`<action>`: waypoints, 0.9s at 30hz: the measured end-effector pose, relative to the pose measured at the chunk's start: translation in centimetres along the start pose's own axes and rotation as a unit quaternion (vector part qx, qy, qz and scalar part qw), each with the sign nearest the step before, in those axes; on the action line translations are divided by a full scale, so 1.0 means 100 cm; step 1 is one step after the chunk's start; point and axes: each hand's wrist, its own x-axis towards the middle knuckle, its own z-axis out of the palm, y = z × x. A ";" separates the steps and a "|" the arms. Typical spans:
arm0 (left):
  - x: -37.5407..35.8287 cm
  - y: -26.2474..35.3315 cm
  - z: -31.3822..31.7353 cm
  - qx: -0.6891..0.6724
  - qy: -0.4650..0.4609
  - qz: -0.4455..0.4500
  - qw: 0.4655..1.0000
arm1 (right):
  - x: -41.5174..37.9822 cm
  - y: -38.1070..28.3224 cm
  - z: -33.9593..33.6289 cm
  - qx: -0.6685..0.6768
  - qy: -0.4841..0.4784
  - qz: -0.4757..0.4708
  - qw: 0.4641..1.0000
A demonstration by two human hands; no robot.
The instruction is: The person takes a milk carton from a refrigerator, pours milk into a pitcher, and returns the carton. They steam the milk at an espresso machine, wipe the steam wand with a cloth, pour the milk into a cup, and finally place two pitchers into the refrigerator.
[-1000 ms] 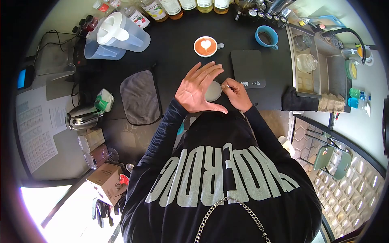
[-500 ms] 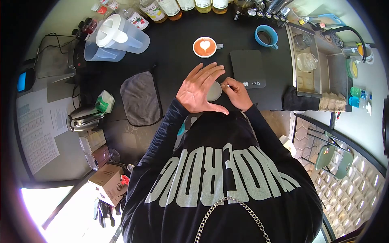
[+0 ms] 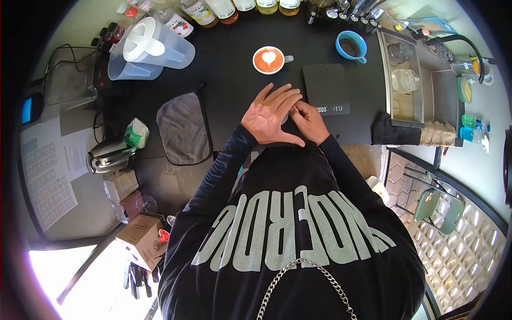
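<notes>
Counts: 2 hands in view; 1 pale cup (image 3: 285, 119) between them; 1 white cup (image 3: 268, 60) of latte; 1 blue cup (image 3: 350, 46); 1 digital scale (image 3: 325, 88); 1 grey cloth (image 3: 184, 128); 2 translucent plastic pitchers (image 3: 178, 52), the front one with a white lid; 2 clear vessels (image 3: 405, 80) in the sink (image 3: 434, 93). Bottles (image 3: 226, 10) along the far edge: at least 5, some cut by the frame.

Left hand (image 3: 266, 118): open, palm showing, fingers spread. Right hand (image 3: 311, 124): fingers curled in at the right side of the pale cup; cannot tell whether they pinch its handle, contact hidden.

Surroundings: white cup stands beyond the hands on the black counter (image 3: 229, 61), handle to the right, white heart on an orange-brown surface. Scale just right of it, lit digits on the near edge; blue cup farther right, dark liquid inside. Cloth lies flat to the left. Left hand stands in the way, covering most of the pale cup.

Pale cup: near the counter's front edge, close to the torso; only a greyish sliver shows, contents not visible.
</notes>
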 end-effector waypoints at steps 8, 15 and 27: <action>-0.021 -0.001 -0.033 -0.025 0.101 -0.043 0.994 | -0.015 -0.034 -0.009 -0.148 0.036 -0.014 0.988; -0.081 -0.009 -0.009 -0.134 0.224 -0.150 0.954 | -0.022 -0.026 -0.006 -0.121 0.052 -0.120 0.984; -0.011 -0.005 -0.001 -0.185 0.254 -0.085 0.945 | -0.058 -0.036 -0.051 -0.017 0.201 -0.057 0.978</action>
